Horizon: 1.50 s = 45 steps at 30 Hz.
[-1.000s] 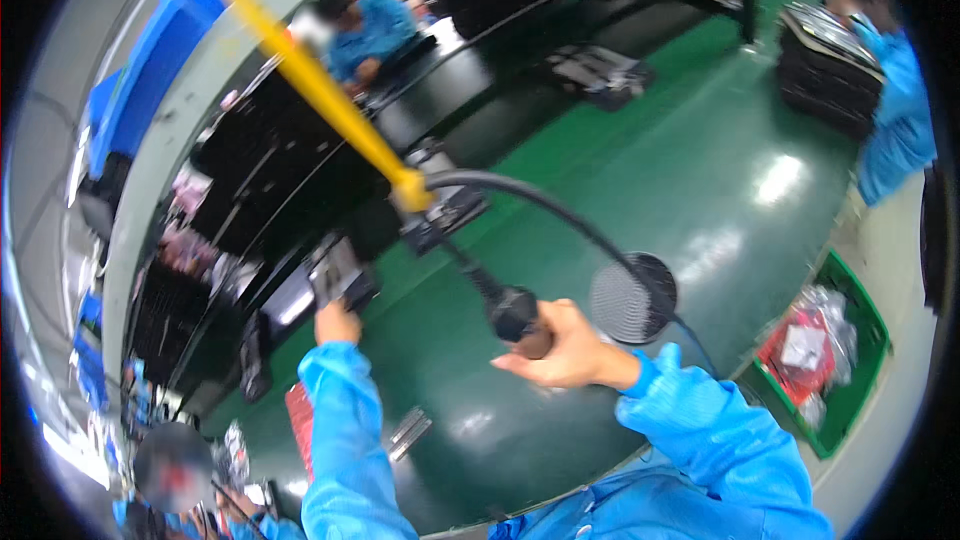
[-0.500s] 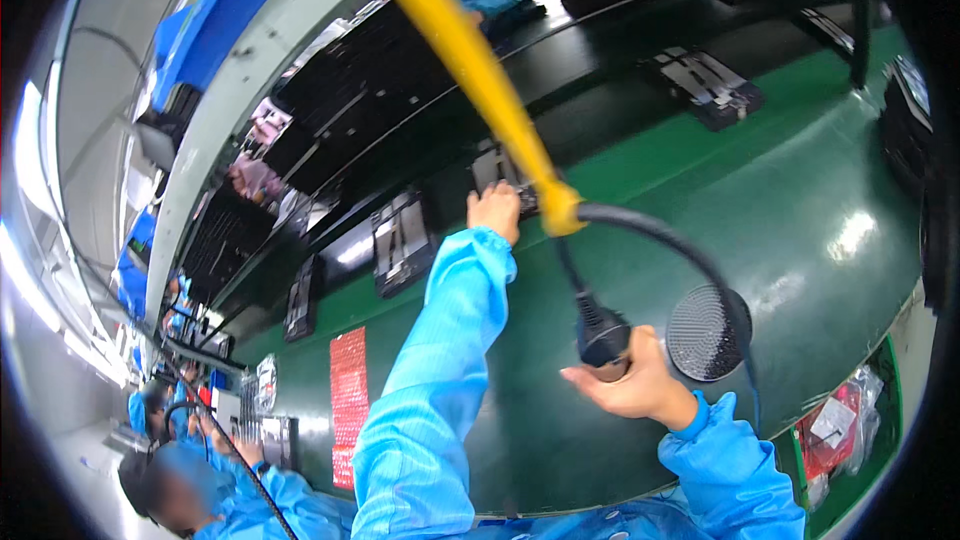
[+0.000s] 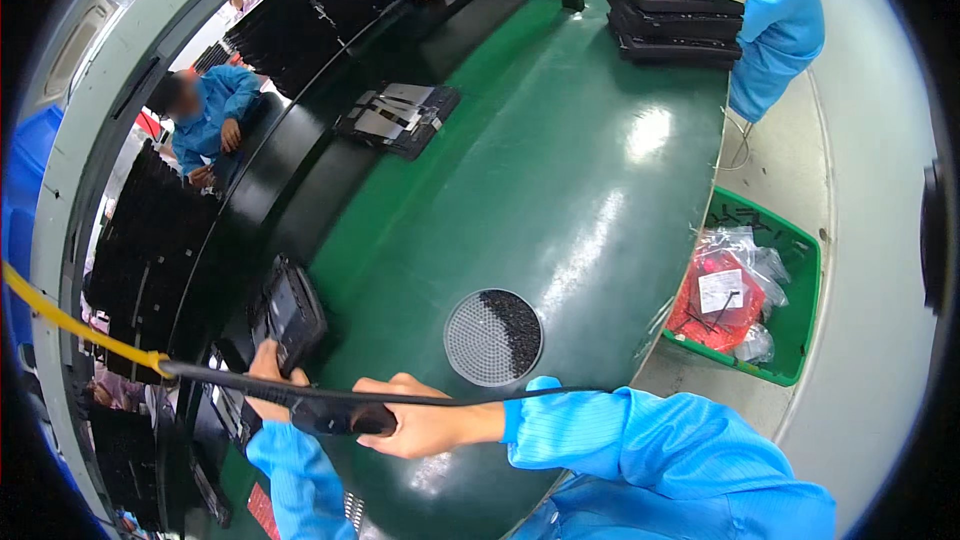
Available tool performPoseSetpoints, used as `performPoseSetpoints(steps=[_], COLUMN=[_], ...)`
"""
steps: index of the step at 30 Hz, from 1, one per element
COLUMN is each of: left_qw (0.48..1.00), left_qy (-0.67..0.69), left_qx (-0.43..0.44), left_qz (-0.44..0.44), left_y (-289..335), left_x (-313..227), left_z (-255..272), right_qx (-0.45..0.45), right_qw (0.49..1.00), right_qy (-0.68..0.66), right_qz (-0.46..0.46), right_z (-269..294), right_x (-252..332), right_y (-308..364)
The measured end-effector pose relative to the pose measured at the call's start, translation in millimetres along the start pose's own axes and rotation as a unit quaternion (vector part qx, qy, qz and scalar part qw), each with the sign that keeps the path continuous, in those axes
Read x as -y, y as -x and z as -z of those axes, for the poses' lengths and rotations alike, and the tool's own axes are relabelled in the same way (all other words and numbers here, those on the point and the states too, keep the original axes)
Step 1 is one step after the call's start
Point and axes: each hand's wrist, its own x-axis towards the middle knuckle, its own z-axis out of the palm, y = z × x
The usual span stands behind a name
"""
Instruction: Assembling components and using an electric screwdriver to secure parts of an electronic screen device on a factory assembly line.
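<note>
My left hand (image 3: 268, 385) grips the near edge of a dark, flat, laptop-like casing (image 3: 288, 310), thumb and fingers at its corner. The casing lies at the edge between the dark belt and the green tabletop. My right hand (image 3: 430, 420) is closed round a black corded electric screwdriver (image 3: 328, 414), held roughly level just right of my left hand; its tip is hard to make out. A black cable runs from it to a yellow hanging arm (image 3: 85, 325). Beyond my right hand sits a round grey dish (image 3: 480, 338) with many small black pieces, likely screws, along its right side.
Another casing (image 3: 400, 118) with grey panels lies farther along the belt (image 3: 300, 180). A stack of dark casings (image 3: 675, 15) stands at the table's far end beside a co-worker (image 3: 780, 15). On the floor at right is a green bin (image 3: 800, 340) holding red and clear bags.
The view has swung right. My left hand has come nearer with the casing, and the screwdriver has gone from upright to roughly level, close to my left hand.
</note>
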Motion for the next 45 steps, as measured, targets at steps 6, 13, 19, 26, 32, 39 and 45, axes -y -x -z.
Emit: performPoseSetpoints(steps=[6, 13, 19, 26, 32, 39, 45], left_qw=[0.984, 0.984, 0.955, 0.936, 0.924, 0.795, 0.757], left_qy=[0.055, 0.093, 0.229, 0.323, 0.348, 0.456, 0.456], left_qx=[0.17, 0.138, 0.165, 0.132, -0.017, -0.109, -0.067], left_qz=[0.015, -0.064, -0.093, -0.04, 0.158, 0.386, 0.462], left_y=[50.4, 123.3, 141.5, 138.8, 124.6, 81.8, 57.2], left_x=[-93.3, -169.4, -189.7, -190.7, -158.5, -61.3, -51.8], left_z=[89.6, 134.9, 135.3, 125.0, 101.6, 21.5, -0.5], right_qx=[0.0, -0.098, -0.087, -0.07, -0.088, -0.09, -0.096], right_qw=[1.0, 0.994, 0.996, 0.996, 0.995, 0.995, 0.995], right_qy=[0.014, 0.049, 0.02, 0.037, 0.03, 0.02, -0.009], right_qz=[0.016, 0.004, 0.013, 0.046, 0.03, 0.032, 0.027], right_z=[4.3, 13.3, -4.9, -8.5, -3.3, -6.4, -10.4], right_x=[2.7, -6.2, -18.4, -12.7, -14.6, -6.5, -12.5], right_y=[-7.1, -11.8, -21.2, -21.3, -18.8, -16.6, -17.5])
